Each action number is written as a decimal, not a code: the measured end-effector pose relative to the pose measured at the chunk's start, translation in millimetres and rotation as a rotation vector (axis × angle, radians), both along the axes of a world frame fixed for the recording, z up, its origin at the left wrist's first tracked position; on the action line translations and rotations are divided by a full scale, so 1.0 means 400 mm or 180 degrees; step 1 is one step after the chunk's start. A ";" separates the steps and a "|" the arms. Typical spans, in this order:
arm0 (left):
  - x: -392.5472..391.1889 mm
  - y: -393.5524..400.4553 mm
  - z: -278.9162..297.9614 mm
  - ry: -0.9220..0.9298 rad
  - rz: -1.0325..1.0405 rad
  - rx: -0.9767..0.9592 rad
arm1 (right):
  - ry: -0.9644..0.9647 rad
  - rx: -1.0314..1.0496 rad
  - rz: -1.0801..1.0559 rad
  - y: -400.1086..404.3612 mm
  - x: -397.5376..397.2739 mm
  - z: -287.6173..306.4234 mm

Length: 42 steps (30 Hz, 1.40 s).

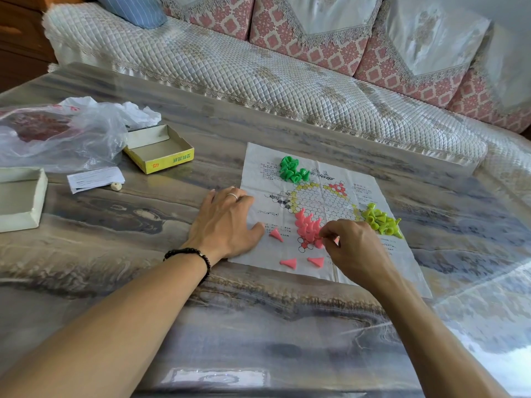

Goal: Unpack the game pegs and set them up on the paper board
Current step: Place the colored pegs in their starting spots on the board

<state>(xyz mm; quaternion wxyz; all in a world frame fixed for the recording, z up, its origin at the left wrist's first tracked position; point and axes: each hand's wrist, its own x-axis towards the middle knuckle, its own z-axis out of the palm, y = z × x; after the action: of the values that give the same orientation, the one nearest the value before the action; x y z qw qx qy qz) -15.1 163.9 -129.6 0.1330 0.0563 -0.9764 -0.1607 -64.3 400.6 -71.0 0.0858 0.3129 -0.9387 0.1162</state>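
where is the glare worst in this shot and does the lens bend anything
Head view: the strongest glare sits on the glossy table at lower right, washing out its pattern; a fainter sheen runs along the far edge. The wide lens bows the sofa and that edge. The paper board and pink pegs stay sharp, and the print is too small to read.

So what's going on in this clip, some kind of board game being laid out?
Yes. A person's left hand lies flat on the paper board, holding it down, while the right hand pinches at the upright cluster of pink pegs. Three loose pink pegs lie on their sides nearby. Dark green pegs and lime pegs sit in unsorted heaps. The yellow box lies open.
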 end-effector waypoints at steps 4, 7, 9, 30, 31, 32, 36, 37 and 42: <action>-0.001 0.001 -0.001 -0.0015 0.0009 0.0005 | 0.0067 -0.0060 -0.0095 0.003 0.008 -0.001; -0.001 0.001 0.000 -0.0040 0.0038 0.0012 | 0.0147 -0.0182 -0.0111 0.009 0.022 0.006; -0.001 0.002 0.001 -0.0045 0.0049 -0.0002 | 0.0091 -0.0251 0.0033 0.011 0.035 0.015; 0.001 0.002 0.006 -0.0048 0.0027 0.0008 | -0.0350 -0.0561 -0.0075 -0.018 0.055 0.028; 0.002 0.002 0.006 -0.0053 0.0028 0.0013 | -0.0314 -0.0585 -0.0108 -0.020 0.052 0.028; 0.002 0.002 0.006 -0.0051 0.0028 0.0015 | -0.0337 -0.0624 -0.0135 -0.023 0.050 0.029; -0.001 0.002 0.002 -0.0033 0.0027 0.0024 | -0.0434 -0.0673 -0.0205 -0.031 0.043 0.025; -0.001 0.001 0.002 -0.0039 0.0025 0.0032 | -0.0432 -0.0643 -0.0202 -0.034 0.042 0.023; -0.002 0.000 0.002 -0.0026 0.0023 -0.0016 | -0.0332 -0.0350 -0.0161 -0.047 0.037 0.011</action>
<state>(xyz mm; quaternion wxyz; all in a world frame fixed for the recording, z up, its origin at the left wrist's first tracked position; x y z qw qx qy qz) -15.7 164.0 -128.7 0.1298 0.0601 -0.9771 -0.1575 -49.5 381.6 -66.6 0.0568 0.2775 -0.9417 0.1815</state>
